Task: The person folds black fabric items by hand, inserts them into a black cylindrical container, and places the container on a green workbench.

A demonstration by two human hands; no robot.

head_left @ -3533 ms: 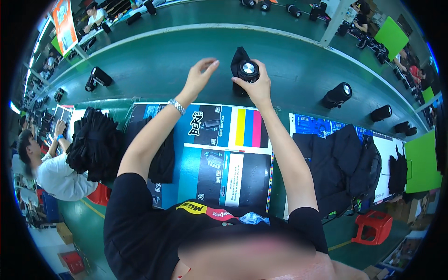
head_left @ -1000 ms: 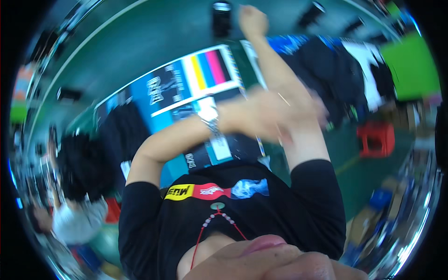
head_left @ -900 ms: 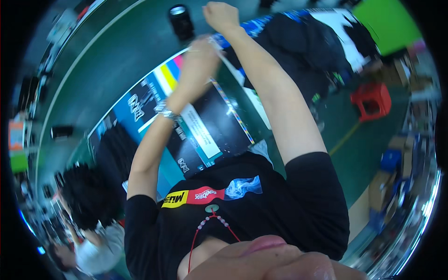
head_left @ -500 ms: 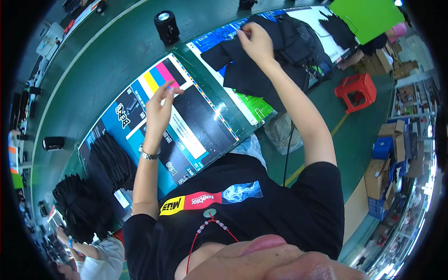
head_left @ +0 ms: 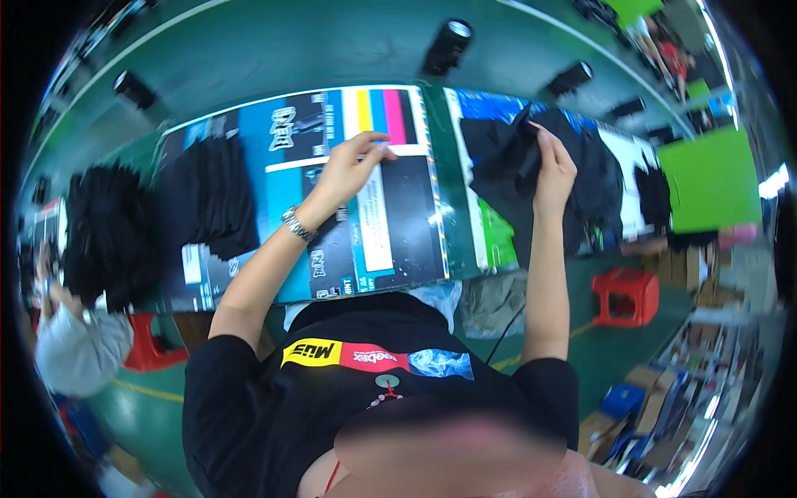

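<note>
My right hand [head_left: 554, 170] pinches the edge of a black cloth piece [head_left: 505, 158], lifting it partly off a loose heap of black cloth [head_left: 596, 170] on the right of the table. My left hand [head_left: 353, 168], with a metal watch on its wrist, hovers over a printed board [head_left: 407, 224] with coloured bars. Its fingers are bent and a little apart, and I see nothing in them. Left of that hand lies a row of folded black cloth pieces [head_left: 217, 195].
A bushy black pile [head_left: 108, 228] sits at the table's left end, near a person in a light top [head_left: 79, 349]. Black cylinders [head_left: 448, 48] stand beyond the table. A green board [head_left: 710, 183] is at the right, above a red stool [head_left: 625, 297]. Cardboard boxes [head_left: 652, 394] line the lower right.
My view has swung, so the table looks more level. My right hand now raises a cloth edge from the heap. The left hand's fingers have drawn closer together above the printed board.
</note>
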